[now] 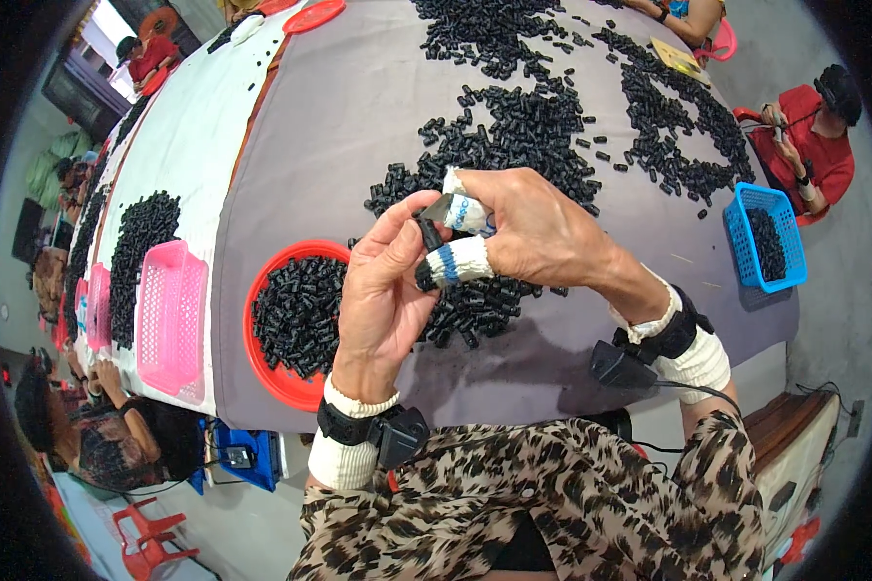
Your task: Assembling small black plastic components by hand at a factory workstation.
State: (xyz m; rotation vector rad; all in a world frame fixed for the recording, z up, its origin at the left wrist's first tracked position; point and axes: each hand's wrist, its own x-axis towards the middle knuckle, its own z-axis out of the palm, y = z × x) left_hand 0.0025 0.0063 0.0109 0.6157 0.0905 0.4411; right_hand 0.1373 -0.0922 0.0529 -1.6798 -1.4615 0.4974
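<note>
Over the table, my left hand (383, 295) pinches a small black cylindrical piece (429, 234) between thumb and fingers. Close against it, my right hand (547, 228) is closed on a small knife, whose grey pointed blade (438, 207) shows at the piece's upper end. The knife's handle is hidden in the fingers. White cloth finger covers (458, 261), one with a blue band, wrap fingers of the right hand. Below the hands and to the left stands a round red tray (252, 324) full of similar black pieces. A large heap of these pieces (513, 136) lies just beyond my hands.
A blue basket (794, 247) holding black pieces stands at the right edge of the grey-covered table (310, 165). Pink baskets (172, 320) and another heap (145, 228) occupy the white cloth at left. Several people sit around the tables, including one in red (814, 145) at right.
</note>
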